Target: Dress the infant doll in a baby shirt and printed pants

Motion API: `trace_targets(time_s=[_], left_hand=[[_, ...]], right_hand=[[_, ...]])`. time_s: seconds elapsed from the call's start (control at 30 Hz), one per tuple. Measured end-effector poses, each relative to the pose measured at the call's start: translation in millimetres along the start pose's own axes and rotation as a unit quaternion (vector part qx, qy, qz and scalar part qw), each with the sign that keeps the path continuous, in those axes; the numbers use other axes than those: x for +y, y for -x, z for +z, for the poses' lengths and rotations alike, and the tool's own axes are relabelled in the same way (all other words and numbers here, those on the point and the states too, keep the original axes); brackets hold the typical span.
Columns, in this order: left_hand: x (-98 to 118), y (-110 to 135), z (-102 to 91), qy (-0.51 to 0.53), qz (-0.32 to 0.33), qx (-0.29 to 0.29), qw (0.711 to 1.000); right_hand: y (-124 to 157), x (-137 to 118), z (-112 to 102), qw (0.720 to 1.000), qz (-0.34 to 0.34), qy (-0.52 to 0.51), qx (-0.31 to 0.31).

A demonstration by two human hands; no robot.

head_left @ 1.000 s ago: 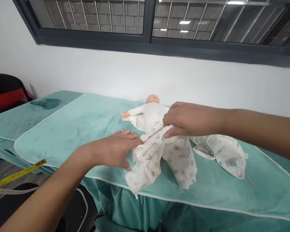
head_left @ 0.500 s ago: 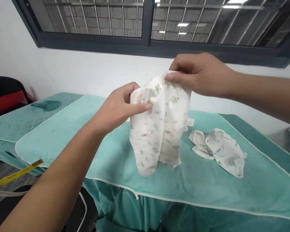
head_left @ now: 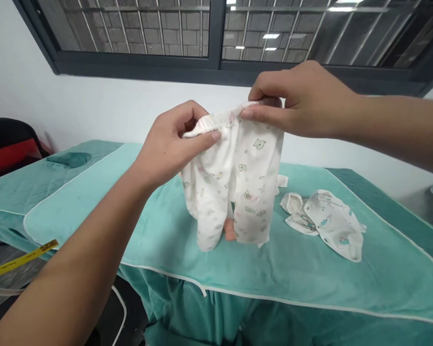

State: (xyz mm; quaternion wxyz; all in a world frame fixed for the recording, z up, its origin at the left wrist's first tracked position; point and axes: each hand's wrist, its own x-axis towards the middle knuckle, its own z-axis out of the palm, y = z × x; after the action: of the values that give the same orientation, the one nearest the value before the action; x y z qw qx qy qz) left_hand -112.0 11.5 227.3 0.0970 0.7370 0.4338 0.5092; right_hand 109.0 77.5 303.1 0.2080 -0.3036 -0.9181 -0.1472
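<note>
A pair of white baby pants (head_left: pixel 254 168) with small printed animals hangs upright in front of me, both legs pointing down. My left hand (head_left: pixel 178 144) pinches the waistband at its left end, thumb in front. At the right end, my right hand (head_left: pixel 296 103) grips the same waistband between thumb and fingers. Behind the legs shows a bit of a salmon-pink thing (head_left: pixel 230 229); the rest is hidden by the pants. White printed baby cloths (head_left: pixel 335 225), one with snaps along its edge, lie crumpled to the right.
A green cover with white piping (head_left: pixel 310 283) spreads over the bed. Its padded left end has a face hole (head_left: pixel 69 159). A red and black chair back (head_left: pixel 12 149) stands far left; a yellow strap (head_left: pixel 21 260) is at lower left. A barred window (head_left: pixel 216 43) is above.
The waistband is spread wider and the two legs now hang apart, showing the pink thing behind. My left hand has risen slightly and moved left.
</note>
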Motion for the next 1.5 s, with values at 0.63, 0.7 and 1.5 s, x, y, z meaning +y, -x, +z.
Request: trace_targets(time_s=[0.63,0.7,1.5], left_hand=[[-2.4,-4.7,-23.0,-0.322,0.121,0.020,0.939],[-6.8,-2.9,-24.5,-0.320,0.104,0.034,0.941],[26.9,-19.5,39.4,0.188,0.038,0.158,0.969]], right_hand=[[0.7,28.3,-13.8,0.989,0.031,-0.146,-0.022],[4.0,24.0,-16.8,0.991,0.015,-0.134,-0.008],[2.3,-38.2,6.9,0.854,0.138,-0.500,0.027]])
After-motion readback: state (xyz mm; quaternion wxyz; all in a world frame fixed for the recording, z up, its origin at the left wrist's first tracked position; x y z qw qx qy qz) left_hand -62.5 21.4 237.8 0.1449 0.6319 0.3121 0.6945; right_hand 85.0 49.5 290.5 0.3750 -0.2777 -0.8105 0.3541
